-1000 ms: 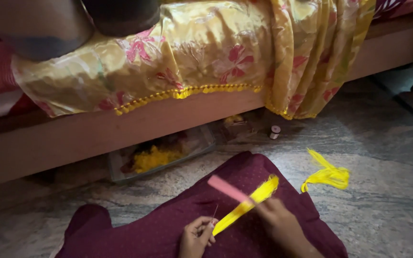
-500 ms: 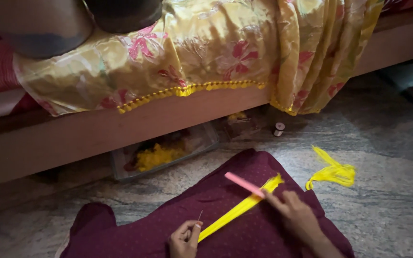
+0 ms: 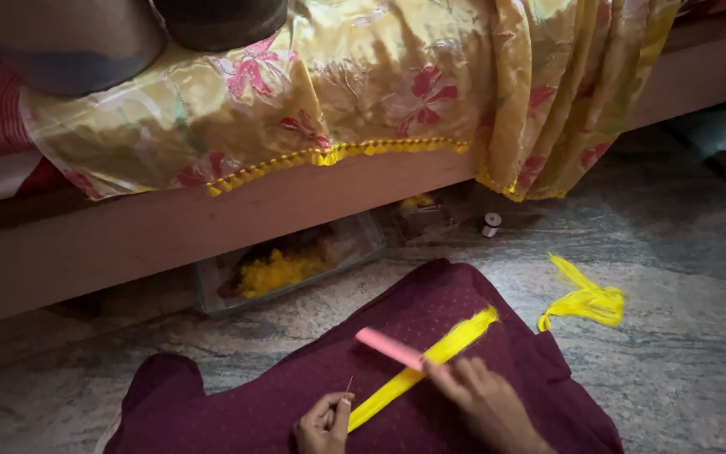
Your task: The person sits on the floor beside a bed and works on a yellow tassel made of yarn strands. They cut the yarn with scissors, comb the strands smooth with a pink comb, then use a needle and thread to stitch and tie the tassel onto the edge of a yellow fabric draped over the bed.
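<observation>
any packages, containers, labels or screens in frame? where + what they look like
No labels, signs or screens legible.
Clear plastic tray: on the floor under the bed edge, rectangular, holding yellow thread.
Small spool: on the floor right of the tray, round, pale with dark band.
Small box-like item: beside the spool, too dim to describe.

Two hands (image 3: 325,420) (image 3: 481,399), one pink comb (image 3: 388,347), two yellow thread bundles (image 3: 426,366) (image 3: 586,298), one maroon cloth (image 3: 430,294), one small spool (image 3: 491,224).
</observation>
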